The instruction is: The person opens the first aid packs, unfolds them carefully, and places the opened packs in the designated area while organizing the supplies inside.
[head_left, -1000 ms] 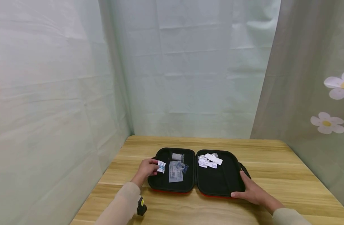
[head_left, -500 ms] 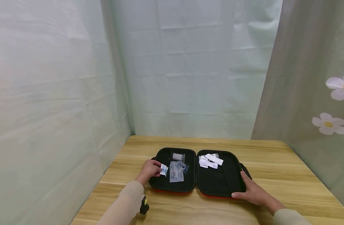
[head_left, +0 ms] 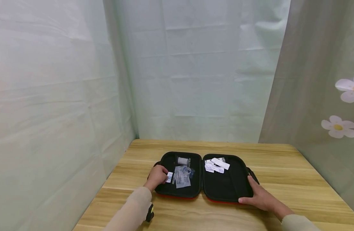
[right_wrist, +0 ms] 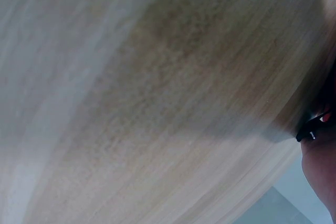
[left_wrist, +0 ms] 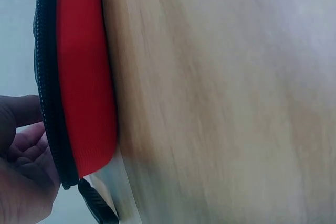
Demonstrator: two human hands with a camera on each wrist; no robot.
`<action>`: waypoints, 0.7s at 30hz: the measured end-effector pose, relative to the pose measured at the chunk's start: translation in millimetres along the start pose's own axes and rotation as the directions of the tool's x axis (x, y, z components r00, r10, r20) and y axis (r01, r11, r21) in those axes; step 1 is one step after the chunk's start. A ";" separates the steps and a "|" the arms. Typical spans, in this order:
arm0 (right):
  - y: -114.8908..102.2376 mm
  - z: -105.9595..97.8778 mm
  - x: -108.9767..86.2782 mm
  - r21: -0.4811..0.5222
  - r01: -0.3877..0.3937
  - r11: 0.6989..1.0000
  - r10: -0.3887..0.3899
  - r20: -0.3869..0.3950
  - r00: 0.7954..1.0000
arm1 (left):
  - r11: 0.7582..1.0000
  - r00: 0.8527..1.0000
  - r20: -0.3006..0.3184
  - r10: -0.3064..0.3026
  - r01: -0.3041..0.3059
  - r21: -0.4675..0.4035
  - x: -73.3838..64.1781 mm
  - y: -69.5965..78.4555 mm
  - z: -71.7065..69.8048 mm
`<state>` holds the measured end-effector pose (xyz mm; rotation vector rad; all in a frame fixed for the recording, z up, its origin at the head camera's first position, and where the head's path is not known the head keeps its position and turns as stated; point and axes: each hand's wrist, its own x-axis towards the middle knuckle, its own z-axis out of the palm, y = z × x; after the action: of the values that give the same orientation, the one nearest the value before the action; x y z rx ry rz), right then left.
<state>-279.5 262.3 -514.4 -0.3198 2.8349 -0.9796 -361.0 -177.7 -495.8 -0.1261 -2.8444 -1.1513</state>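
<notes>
An unfolded black-lined case with a red shell lies on the table, its two halves side by side. Over the left half, my left hand pinches a small white packet with blue print. Just right of the packet is a clear printed pouch. A clear roll of tape and a wrapped white roll lie beside it. My right hand rests on the case's near right corner, thumb and index finger spread; its other fingers are hidden. The left wrist view shows the red shell beside my curled fingers.
Several white and silver packets lie in the right half of the case. A black handle sits on its right side. Wooden table surrounds the case, and pale curtains hang behind and at the sides.
My left hand has moved right and lowered the white packet toward the clear pouch. That pouch has tilted slightly. The right hand keeps its place on the case.
</notes>
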 end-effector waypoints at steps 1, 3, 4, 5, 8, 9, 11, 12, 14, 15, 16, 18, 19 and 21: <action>0.1 0.0 0.1 -0.002 0.001 1.000 -0.001 0.000 1.000 | 1.000 1.000 0.005 0.003 -0.003 -0.003 -0.4 0.3 0.4; 0.0 -0.1 0.0 -0.001 0.008 1.000 -0.008 0.000 1.000 | 1.000 1.000 0.010 0.007 -0.007 -0.007 -0.7 0.7 1.7; 0.0 -0.1 0.0 0.001 0.009 1.000 -0.009 0.000 1.000 | 1.000 1.000 0.011 0.008 -0.008 -0.009 -0.7 0.8 2.5; -0.1 -0.2 -0.2 -0.001 0.011 1.000 -0.011 0.001 1.000 | 1.000 1.000 0.012 0.010 -0.010 -0.011 -0.7 0.8 3.0; -0.1 -0.2 -0.3 -0.002 0.016 1.000 -0.016 0.002 1.000 | 1.000 1.000 0.020 0.002 -0.002 -0.031 -0.9 0.6 4.1; -0.3 -0.3 -0.5 -0.001 0.011 1.000 -0.011 0.004 1.000 | 0.999 1.000 0.028 -0.009 0.010 -0.049 -1.2 0.6 4.4; -0.4 -0.3 -0.5 -0.010 0.012 1.000 -0.012 0.004 1.000 | 0.995 0.998 0.046 -0.031 0.036 -0.095 -0.7 0.3 5.8; -0.5 -0.6 -0.4 -0.009 0.008 1.000 -0.008 0.004 1.000 | 0.992 0.998 0.057 -0.040 0.046 -0.121 -0.5 0.5 6.2; -0.7 -0.9 -0.2 -0.012 -0.001 1.000 0.001 0.005 1.000 | 0.983 0.995 0.079 -0.065 0.077 -0.165 0.0 0.6 7.4; -1.0 -1.0 -0.3 -0.013 -0.004 1.000 0.004 0.007 1.000 | 0.980 0.994 0.087 -0.073 0.088 -0.178 0.3 0.8 7.9; -0.7 -1.1 0.1 -0.018 -0.004 1.000 0.004 0.006 1.000 | 0.978 0.992 0.095 -0.078 0.094 -0.185 0.8 0.8 8.7; -1.0 -1.4 0.3 -0.019 -0.009 1.000 0.009 0.010 1.000 | 0.979 0.991 0.104 -0.085 0.102 -0.174 1.2 1.0 9.7; -1.2 -1.4 0.3 -0.020 -0.009 1.000 0.010 0.012 1.000 | 0.979 0.989 0.109 -0.096 0.113 -0.169 1.3 1.0 10.4; -1.7 -1.5 0.2 -0.016 -0.012 1.000 0.013 0.016 1.000 | 0.979 0.987 0.117 -0.106 0.124 -0.162 1.6 1.2 11.7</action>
<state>-279.8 261.9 -512.1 -0.3100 2.8285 -0.9476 -362.8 -168.6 -503.2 -0.0340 -2.8762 -1.4524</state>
